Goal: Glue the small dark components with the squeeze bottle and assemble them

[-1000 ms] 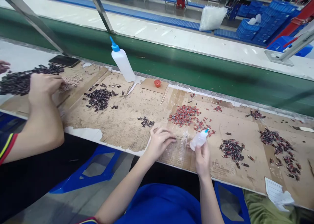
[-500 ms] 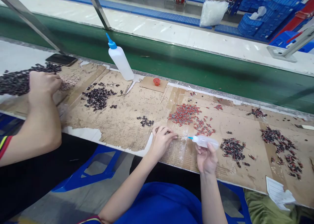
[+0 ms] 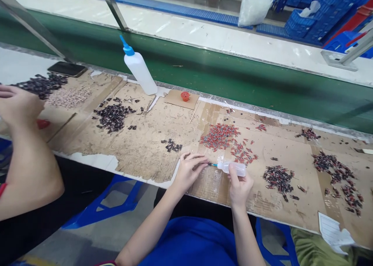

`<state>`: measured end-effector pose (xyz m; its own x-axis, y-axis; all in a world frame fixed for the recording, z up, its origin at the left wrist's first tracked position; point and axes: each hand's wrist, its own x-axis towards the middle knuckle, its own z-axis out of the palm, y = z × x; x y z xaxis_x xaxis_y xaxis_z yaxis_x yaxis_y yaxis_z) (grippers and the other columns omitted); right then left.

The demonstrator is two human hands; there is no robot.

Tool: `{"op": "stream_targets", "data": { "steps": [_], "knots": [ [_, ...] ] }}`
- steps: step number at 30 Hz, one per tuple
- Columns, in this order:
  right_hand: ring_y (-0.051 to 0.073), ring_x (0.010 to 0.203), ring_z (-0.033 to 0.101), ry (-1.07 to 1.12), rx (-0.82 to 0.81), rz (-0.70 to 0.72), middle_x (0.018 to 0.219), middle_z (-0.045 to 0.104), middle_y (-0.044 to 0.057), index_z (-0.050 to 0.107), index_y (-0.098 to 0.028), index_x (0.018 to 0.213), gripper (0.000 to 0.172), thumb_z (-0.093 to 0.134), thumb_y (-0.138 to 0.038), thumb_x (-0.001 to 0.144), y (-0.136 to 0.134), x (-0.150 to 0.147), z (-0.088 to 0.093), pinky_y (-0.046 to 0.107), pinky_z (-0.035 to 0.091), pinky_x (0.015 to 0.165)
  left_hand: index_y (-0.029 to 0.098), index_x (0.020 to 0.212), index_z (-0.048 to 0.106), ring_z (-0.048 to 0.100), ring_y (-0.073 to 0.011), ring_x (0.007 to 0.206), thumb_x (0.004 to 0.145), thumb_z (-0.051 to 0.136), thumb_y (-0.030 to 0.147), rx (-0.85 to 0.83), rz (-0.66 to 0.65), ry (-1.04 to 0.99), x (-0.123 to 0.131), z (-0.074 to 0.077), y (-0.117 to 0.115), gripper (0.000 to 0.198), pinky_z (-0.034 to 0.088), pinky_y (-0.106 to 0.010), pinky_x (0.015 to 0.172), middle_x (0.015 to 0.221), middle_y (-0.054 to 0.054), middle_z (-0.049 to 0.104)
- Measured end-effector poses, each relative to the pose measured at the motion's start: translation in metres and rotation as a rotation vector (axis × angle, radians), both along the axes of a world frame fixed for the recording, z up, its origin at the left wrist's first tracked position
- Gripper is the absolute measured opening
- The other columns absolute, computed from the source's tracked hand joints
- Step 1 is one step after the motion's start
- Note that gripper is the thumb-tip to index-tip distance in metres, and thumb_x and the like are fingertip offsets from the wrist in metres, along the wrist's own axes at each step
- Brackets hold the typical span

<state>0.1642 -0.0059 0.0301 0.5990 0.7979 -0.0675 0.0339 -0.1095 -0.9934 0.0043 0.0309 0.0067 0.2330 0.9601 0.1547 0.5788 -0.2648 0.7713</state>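
The right hand (image 3: pixel 239 188) has its grip closed round a small bottle (image 3: pixel 233 168), now level with the nozzle pointing left. A second ago it tilted upward, clear of the other hand. The nozzle has come in to meet the tiny part (image 3: pixel 207 164), which the left hand (image 3: pixel 188 172) pinches in a narrow grip just above the surface (image 3: pixel 145 141). Red pieces (image 3: pixel 219 136) lie just behind. Far left, a co-worker's hand (image 3: pixel 17 105) has lifted off its dark heap (image 3: pixel 40 85).

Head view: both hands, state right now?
Left hand: closed, fingertips pinching a small dark part.
Right hand: closed around the small squeeze bottle, nozzle aimed at that part.
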Motion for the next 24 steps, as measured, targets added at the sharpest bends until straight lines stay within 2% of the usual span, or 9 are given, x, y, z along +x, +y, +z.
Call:
{"op": "stream_targets", "data": {
  "steps": [16,24],
  "knots": [
    [0.017,0.053,0.059,-0.150,-0.026,-0.012,0.059,0.066,0.003,0.066,-0.015,0.068,0.038,0.067,-0.053,0.073,0.0005,0.0001,-0.0038,0.026,0.047,0.050,0.030,0.089,0.075,0.069,-0.0215,0.098,0.083,0.068,0.022,-0.020,0.017,-0.014,0.0004,0.0024,-0.0012,0.012,0.035,-0.046,0.098,0.092,-0.001,0.078],
    [0.017,0.055,0.060,-0.056,-0.034,-0.042,0.062,0.067,0.004,0.067,-0.014,0.070,0.038,0.071,-0.052,0.067,-0.0003,0.0019,-0.0059,0.028,0.047,0.052,0.030,0.089,0.074,0.069,-0.0220,0.098,0.083,0.069,0.021,-0.036,0.011,-0.021,-0.0003,0.0029,-0.0004,0.012,0.035,-0.047,0.098,0.092,-0.001,0.078]
  ]
}}
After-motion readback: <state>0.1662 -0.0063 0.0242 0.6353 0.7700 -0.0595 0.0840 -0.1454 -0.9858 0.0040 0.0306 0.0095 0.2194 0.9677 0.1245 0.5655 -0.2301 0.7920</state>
